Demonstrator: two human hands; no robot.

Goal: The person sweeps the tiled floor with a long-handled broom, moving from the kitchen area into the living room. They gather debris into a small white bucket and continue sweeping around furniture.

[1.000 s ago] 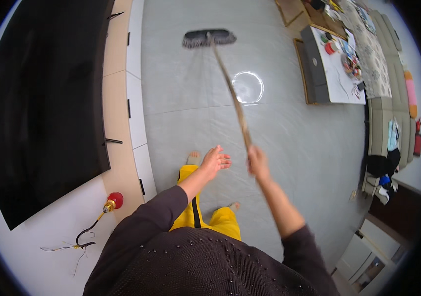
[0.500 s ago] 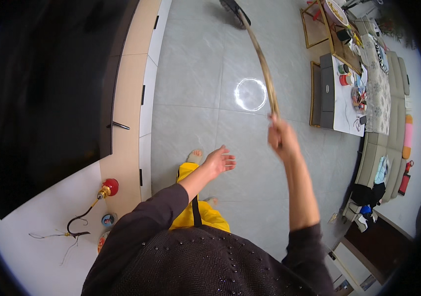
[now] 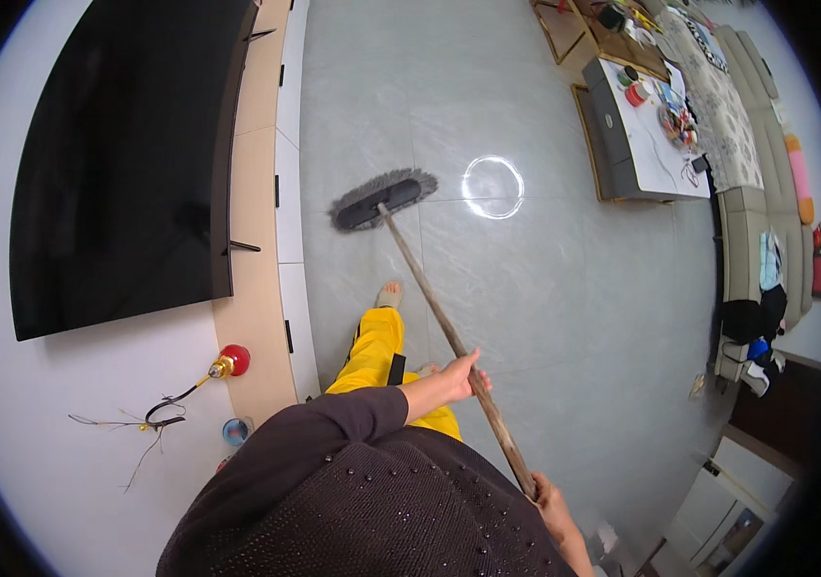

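A dust mop (image 3: 432, 298) with a long wooden handle slants across the floor in front of me. Its flat oval head, fringed in grey, rests on the tiles near the cabinet on the left. My left hand (image 3: 461, 376) is closed around the middle of the handle, close to my yellow trousers. Lower down and to the right, my right hand (image 3: 552, 508) grips the handle near its end, with part of that hand hidden behind the wood.
A low wooden TV cabinet (image 3: 254, 221) with white drawer fronts runs along the left, bearing a large black television (image 3: 131, 183) and a red vase (image 3: 234, 361). To the right stand a white-topped coffee table (image 3: 656, 159) holding small items and a long sofa (image 3: 745, 260).
The mop head has come from the far floor nearer and to the left. My left hand, earlier empty, now holds the handle. My right hand has drawn back toward my body.
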